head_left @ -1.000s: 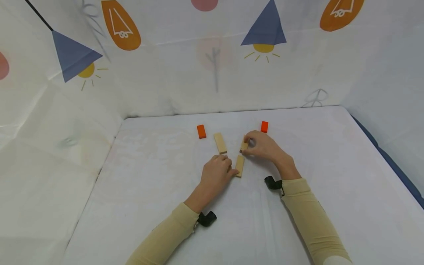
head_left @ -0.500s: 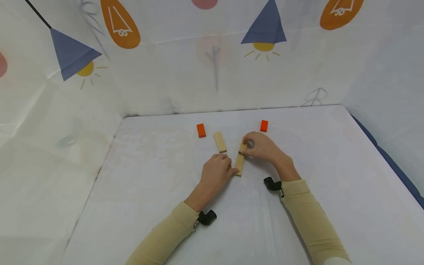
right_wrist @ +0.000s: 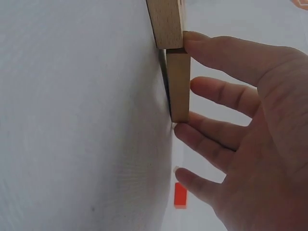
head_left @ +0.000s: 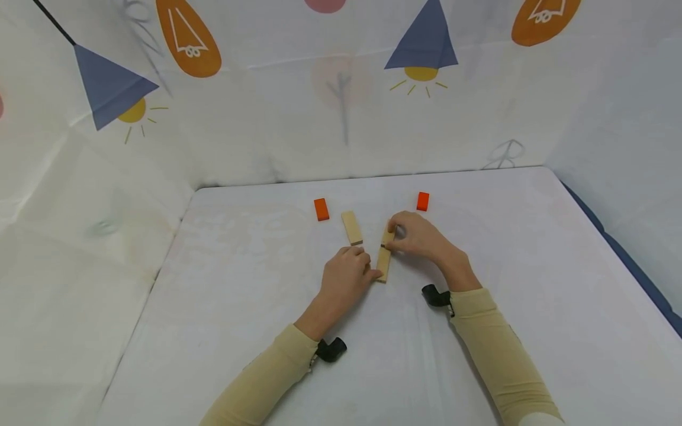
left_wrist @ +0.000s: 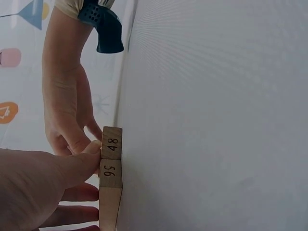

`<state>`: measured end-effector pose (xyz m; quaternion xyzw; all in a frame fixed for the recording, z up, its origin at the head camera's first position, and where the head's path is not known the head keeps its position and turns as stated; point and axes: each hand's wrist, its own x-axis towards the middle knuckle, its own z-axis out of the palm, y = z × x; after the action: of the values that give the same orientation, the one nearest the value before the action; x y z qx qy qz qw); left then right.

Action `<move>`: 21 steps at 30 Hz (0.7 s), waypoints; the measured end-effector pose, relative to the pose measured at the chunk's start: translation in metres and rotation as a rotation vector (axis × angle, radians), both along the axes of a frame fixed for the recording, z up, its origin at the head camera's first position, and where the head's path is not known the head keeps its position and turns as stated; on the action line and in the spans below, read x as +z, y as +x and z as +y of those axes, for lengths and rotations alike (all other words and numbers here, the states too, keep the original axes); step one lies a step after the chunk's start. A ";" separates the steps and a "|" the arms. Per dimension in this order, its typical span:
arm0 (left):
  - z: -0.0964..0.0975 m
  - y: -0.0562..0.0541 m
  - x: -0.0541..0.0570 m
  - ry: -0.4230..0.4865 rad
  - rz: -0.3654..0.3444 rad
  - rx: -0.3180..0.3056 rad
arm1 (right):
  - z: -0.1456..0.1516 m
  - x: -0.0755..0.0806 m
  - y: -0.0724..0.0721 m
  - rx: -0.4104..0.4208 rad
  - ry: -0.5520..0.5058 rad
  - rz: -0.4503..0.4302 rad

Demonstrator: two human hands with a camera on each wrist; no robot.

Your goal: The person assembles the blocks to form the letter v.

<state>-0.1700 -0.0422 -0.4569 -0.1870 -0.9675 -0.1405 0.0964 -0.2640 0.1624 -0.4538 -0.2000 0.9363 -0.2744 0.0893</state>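
Observation:
My right hand [head_left: 418,236] holds a pale wooden block [right_wrist: 179,86] lengthwise, the thumb by its near end and a finger at its far end. That end meets another wooden block [head_left: 383,266], slightly offset from it in the right wrist view. My left hand [head_left: 345,275] has its thumb on this nearer block, whose end is marked 48 [left_wrist: 112,143]. Its fingers lie along a wooden block marked 56 [left_wrist: 111,173], mostly hidden from the head view. The two numbered ends touch. Beyond my left fingers lies a further wooden block [head_left: 351,228].
Two small red-orange blocks lie farther back, a left red block [head_left: 321,209] and a right red block [head_left: 422,201]. A white-covered table [head_left: 245,284] carries everything. Patterned white sheets [head_left: 256,118] stand behind and at both sides.
My right hand has drawn its wooden block slightly toward me, closing the gap to the nearer block. My left hand has stayed in place. The head view has shifted a little.

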 end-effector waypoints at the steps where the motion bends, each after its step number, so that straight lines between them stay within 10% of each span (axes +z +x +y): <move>1: 0.000 0.000 0.000 0.003 -0.003 0.001 | 0.000 0.000 0.000 0.003 0.002 0.004; 21: -0.001 -0.001 0.000 0.008 -0.025 0.008 | 0.000 0.003 0.001 0.034 0.005 0.022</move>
<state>-0.1708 -0.0435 -0.4570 -0.1811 -0.9687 -0.1463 0.0858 -0.2627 0.1625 -0.4506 -0.2184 0.9344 -0.2684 0.0843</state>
